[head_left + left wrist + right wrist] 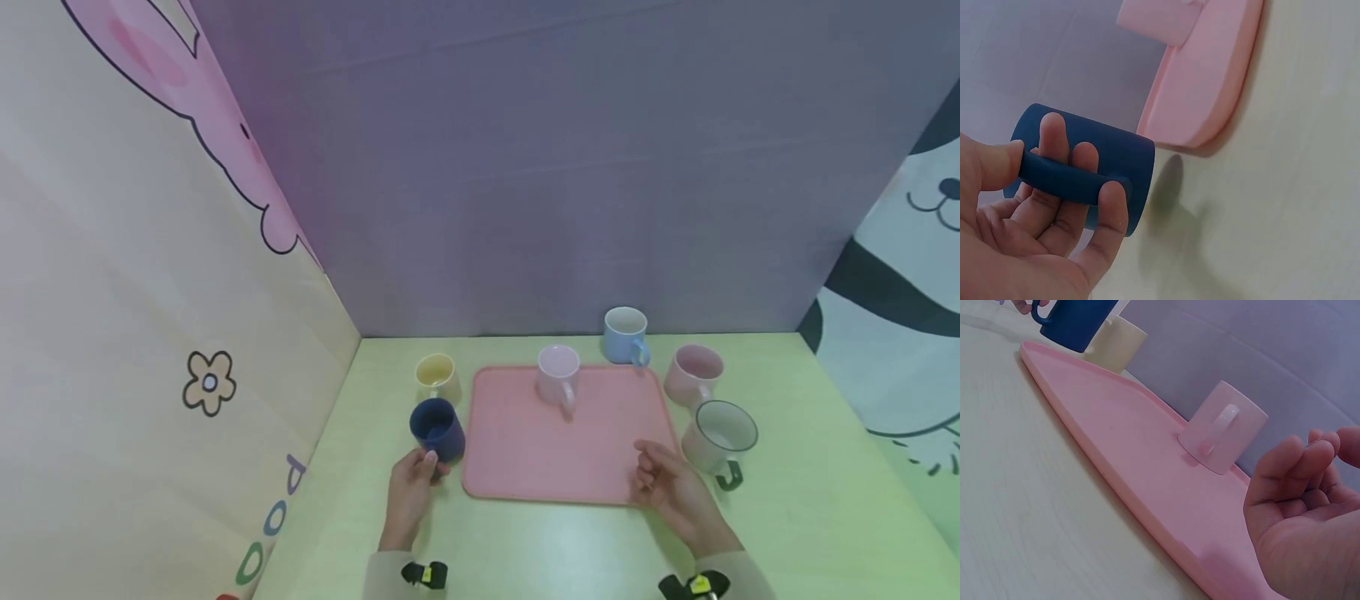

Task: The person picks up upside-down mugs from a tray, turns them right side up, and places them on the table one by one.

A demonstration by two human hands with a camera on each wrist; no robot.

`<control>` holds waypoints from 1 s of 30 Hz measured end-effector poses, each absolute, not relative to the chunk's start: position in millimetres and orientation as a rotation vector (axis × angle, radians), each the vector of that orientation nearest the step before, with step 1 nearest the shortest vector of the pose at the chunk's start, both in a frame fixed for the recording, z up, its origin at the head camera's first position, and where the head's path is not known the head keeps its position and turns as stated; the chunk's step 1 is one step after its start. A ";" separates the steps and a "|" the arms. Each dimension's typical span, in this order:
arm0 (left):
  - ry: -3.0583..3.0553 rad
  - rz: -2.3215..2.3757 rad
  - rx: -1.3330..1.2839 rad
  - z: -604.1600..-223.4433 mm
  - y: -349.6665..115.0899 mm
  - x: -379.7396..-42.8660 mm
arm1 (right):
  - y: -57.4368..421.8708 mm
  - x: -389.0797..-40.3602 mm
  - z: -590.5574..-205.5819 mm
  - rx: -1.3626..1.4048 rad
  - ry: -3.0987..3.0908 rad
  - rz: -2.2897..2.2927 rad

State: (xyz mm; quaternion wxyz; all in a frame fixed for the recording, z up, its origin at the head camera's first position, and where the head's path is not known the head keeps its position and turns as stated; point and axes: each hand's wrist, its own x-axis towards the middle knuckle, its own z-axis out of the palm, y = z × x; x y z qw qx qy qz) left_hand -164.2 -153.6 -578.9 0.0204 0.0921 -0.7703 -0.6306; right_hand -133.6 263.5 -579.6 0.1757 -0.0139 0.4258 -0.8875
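Fingers of my left hand (408,496) are hooked through the handle of a navy blue mug (442,437), with the thumb pressing on that handle. In the left wrist view the mug (1116,134) is raised off the table, and a shadow falls below it. It is just left of a pink tray (547,467). A pale pink mug (555,383) stands upright near the tray's back edge. Over the tray's front right corner hovers my right hand (675,496), its fingers loosely curled around nothing.
Behind the navy mug stands a yellow mug (444,379). A light blue mug (621,343) is behind the tray. Along its right side are a dusty pink mug (686,383) and a white mug (705,450) with a dark rim and handle. A grey wall (525,208) rises at the back.
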 end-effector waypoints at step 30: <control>-2.423 -1.984 0.381 -592.3 -159.0 -164.6 | 260.0 -133.2 -582.5 -0.055 1.287 -2.499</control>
